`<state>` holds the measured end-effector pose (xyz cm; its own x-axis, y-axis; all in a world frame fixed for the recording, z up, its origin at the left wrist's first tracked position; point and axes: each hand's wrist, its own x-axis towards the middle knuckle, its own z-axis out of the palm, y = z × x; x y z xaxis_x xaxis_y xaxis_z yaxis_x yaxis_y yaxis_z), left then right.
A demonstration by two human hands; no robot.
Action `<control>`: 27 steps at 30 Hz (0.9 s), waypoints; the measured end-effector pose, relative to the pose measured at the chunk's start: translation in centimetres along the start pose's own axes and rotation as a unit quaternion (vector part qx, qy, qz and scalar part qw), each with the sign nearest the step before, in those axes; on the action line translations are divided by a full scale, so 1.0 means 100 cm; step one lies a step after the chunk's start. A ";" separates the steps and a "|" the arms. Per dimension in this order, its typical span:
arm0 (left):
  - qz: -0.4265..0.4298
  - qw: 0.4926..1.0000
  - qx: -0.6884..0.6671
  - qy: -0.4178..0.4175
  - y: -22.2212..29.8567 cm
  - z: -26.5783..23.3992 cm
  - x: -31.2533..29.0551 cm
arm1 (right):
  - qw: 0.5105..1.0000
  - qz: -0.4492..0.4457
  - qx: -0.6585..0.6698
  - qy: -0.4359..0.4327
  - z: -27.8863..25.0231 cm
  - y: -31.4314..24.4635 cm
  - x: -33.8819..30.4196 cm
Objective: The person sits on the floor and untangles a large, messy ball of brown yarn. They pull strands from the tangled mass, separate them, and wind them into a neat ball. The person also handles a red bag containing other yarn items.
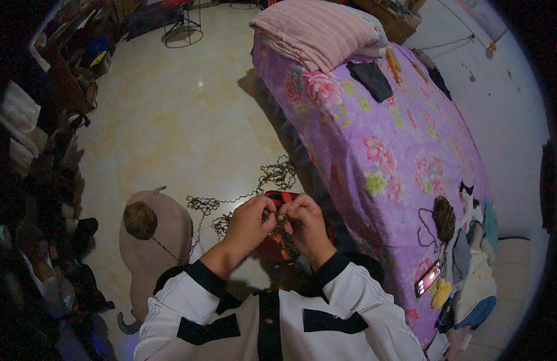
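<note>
**Left hand (253, 218) and right hand (308, 225): both pinched, close together**

We take our jacket's dark front placket (269, 328) as landmark. Our left hand sits beyond it, slightly left; our right hand beyond it, slightly right. Fingers (299, 206) curl inward, tips nearly meeting; contact between them undetermined. Our bare wrists (218, 259) leave dark cuffs (332, 268); our white-sleeved forearms (188, 298) converge from either side of the placket.

I see the left hand (248, 224) and right hand (308, 224) close together over a red container (286, 196), pinching olive yarn (280, 218). Crinkled strands (277, 174) lie on the floor (170, 120); left, a yarn ball (140, 220) sits on a beige seat (175, 227); right stands a flowered bed (356, 174).
</note>
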<state>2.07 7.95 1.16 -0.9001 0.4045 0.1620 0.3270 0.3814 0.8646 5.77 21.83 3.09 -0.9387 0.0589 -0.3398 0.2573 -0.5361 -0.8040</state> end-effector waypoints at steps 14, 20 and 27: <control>-0.349 0.780 -0.518 0.029 -0.014 -0.012 0.012 | 0.933 -0.016 -0.314 -0.175 -0.013 0.009 0.006; -0.178 0.727 -0.659 0.068 -0.048 -0.002 0.009 | 0.930 0.022 -0.337 -0.145 -0.013 0.010 -0.001; -0.190 0.758 -0.621 -0.059 -0.014 -0.013 0.010 | 0.906 -0.137 -0.395 -0.066 -0.016 0.016 0.004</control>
<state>0.32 6.75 0.76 -0.8056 0.5607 -0.1914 -0.5387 -0.5588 0.6305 6.16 22.30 0.88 -0.9980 -0.0303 -0.0547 0.0452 0.2560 -0.9656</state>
